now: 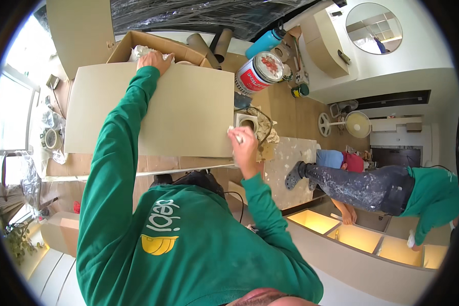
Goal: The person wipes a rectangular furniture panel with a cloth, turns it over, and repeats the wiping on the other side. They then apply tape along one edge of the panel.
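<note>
You seem to be wiping the beige panel (188,112) before you, right hand (246,147) pinching a white wad (230,130) at its right edge, left hand (156,62) at its far edge, grip unclear, so the next stroke calls for light pressure.

A green long-sleeved sweatshirt (209,245) is worn; at lower centre, it bears white lettering (164,213) above a yellow helmet emblem (159,245).

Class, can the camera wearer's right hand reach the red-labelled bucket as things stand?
Probably yes: nothing tall seems to stand between the right hand and the bucket, though that hand appears to pinch something white.
</note>
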`<state>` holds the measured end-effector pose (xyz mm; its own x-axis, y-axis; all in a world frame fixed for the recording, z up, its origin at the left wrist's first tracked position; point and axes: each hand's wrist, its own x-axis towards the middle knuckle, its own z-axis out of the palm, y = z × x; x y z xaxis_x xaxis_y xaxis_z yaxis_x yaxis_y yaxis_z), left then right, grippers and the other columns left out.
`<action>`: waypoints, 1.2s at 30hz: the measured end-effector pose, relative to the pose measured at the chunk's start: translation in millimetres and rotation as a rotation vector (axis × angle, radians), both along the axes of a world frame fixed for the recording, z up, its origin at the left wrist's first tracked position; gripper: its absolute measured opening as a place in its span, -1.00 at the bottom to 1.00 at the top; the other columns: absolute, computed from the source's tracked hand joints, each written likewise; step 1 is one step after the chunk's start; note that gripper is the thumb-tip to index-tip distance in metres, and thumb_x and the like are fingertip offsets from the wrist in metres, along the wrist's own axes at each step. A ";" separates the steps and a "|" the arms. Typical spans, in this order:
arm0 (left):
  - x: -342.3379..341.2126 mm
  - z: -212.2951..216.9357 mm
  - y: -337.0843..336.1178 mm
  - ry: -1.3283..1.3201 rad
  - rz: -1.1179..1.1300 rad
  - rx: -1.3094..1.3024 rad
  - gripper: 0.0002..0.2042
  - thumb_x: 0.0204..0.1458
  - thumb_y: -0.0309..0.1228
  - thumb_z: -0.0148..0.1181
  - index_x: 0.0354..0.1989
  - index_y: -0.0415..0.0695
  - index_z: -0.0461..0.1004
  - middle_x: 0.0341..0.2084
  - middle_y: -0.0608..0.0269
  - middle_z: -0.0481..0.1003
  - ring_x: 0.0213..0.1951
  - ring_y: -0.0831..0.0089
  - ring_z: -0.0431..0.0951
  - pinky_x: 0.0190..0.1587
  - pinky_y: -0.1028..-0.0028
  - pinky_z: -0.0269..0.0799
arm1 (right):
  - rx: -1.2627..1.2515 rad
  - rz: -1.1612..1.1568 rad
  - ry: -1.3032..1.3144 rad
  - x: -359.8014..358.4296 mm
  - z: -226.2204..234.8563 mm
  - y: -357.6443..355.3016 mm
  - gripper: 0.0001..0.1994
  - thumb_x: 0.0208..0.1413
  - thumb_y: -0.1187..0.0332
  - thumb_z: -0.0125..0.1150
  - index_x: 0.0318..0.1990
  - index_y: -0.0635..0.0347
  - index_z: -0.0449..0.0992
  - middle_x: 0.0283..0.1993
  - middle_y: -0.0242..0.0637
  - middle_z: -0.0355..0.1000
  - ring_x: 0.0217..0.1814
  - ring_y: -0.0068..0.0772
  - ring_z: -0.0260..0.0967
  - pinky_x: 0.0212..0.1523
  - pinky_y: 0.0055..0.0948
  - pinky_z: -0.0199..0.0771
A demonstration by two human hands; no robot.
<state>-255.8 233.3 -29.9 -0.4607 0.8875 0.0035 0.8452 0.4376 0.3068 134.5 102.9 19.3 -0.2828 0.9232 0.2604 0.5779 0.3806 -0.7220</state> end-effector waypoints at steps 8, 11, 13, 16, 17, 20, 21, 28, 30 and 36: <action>-0.7 19.2 5.6 -0.041 -0.059 -0.053 -0.40 0.20 0.15 0.01 -0.19 -0.21 0.68 -0.18 0.01 0.67 -0.08 0.11 0.67 0.06 0.22 0.53 | 0.221 0.031 -0.045 -66.8 -29.6 223.0 -0.81 0.08 0.33 0.42 -0.36 0.31 0.63 -0.31 -0.07 0.56 -0.26 -0.06 0.54 -0.16 -0.18 0.50; -6.0 18.6 6.5 -0.070 -0.024 -0.043 -0.41 0.20 0.13 0.01 -0.24 -0.22 0.69 -0.22 -0.03 0.66 -0.11 0.08 0.67 0.05 0.20 0.53 | 0.225 0.075 -0.043 -68.8 -33.6 226.0 -0.84 0.07 0.34 0.43 -0.36 0.27 0.65 -0.31 -0.08 0.57 -0.25 -0.08 0.55 -0.16 -0.19 0.50; -6.3 12.1 5.8 -0.068 -0.010 -0.035 -0.37 0.22 0.17 -0.03 -0.29 -0.24 0.69 -0.23 -0.08 0.66 -0.10 0.03 0.66 0.07 0.16 0.51 | 0.217 0.081 -0.072 -44.9 -42.5 187.0 -0.85 0.07 0.34 0.44 -0.36 0.24 0.65 -0.33 -0.11 0.56 -0.25 -0.16 0.56 -0.19 -0.23 0.50; -3.8 12.1 7.5 -0.102 -0.006 -0.031 -0.34 0.22 0.19 -0.04 -0.28 -0.25 0.69 -0.21 -0.09 0.66 -0.08 0.02 0.65 0.08 0.14 0.50 | -0.063 0.090 -0.084 -8.6 -6.5 83.4 -0.84 0.11 0.36 0.42 -0.32 0.29 0.62 -0.37 -0.13 0.49 -0.28 -0.19 0.51 -0.22 -0.28 0.47; -0.5 15.8 9.8 -0.115 -0.020 -0.032 -0.34 0.22 0.19 -0.04 -0.27 -0.25 0.69 -0.20 -0.08 0.66 -0.08 0.02 0.65 0.09 0.14 0.50 | -0.109 0.120 -0.139 9.6 1.0 58.0 -0.84 0.11 0.36 0.42 -0.29 0.27 0.65 -0.37 -0.15 0.50 -0.28 -0.22 0.52 -0.20 -0.31 0.48; -1.7 22.8 4.6 -0.100 0.012 -0.098 -0.39 0.22 0.16 -0.04 -0.14 -0.18 0.68 -0.13 0.01 0.66 -0.03 0.09 0.65 0.12 0.19 0.49 | -0.291 0.224 -0.104 47.2 4.6 24.5 -0.82 0.13 0.39 0.39 -0.15 0.27 0.68 -0.28 -0.19 0.59 -0.22 -0.33 0.55 -0.13 -0.36 0.52; -2.4 23.4 4.4 -0.094 0.012 -0.104 -0.39 0.22 0.17 -0.04 -0.13 -0.18 0.68 -0.12 0.01 0.66 -0.01 0.09 0.64 0.13 0.19 0.48 | -0.347 0.168 -0.103 57.8 -5.5 28.8 -0.80 0.14 0.40 0.38 -0.12 0.29 0.67 -0.25 -0.20 0.61 -0.20 -0.36 0.56 -0.10 -0.38 0.52; -4.1 17.1 8.5 -0.043 0.022 -0.116 -0.39 0.21 0.19 -0.03 -0.05 -0.14 0.67 -0.07 -0.01 0.64 0.05 0.07 0.61 0.19 0.18 0.44 | -0.515 -0.159 0.265 46.3 -95.6 82.0 -0.75 0.24 0.38 0.30 -0.04 0.41 0.63 -0.09 -0.13 0.63 -0.04 -0.43 0.53 0.02 -0.46 0.49; -4.4 14.4 11.6 -0.026 0.018 -0.103 -0.38 0.20 0.19 -0.03 -0.03 -0.15 0.66 -0.06 -0.02 0.64 0.05 0.07 0.61 0.19 0.18 0.43 | -0.329 -0.207 0.216 56.8 -123.6 92.5 -0.73 0.25 0.37 0.27 -0.02 0.39 0.61 -0.06 -0.15 0.61 -0.05 -0.44 0.52 0.02 -0.44 0.50; -2.2 11.6 12.7 -0.011 0.049 -0.035 -0.38 0.19 0.17 0.02 -0.08 -0.20 0.67 -0.06 -0.05 0.63 0.03 0.04 0.62 0.16 0.17 0.46 | -0.228 -0.394 0.114 101.2 -164.7 95.5 -0.73 0.21 0.44 0.27 0.03 0.33 0.59 -0.13 -0.15 0.61 -0.14 -0.37 0.57 -0.04 -0.41 0.55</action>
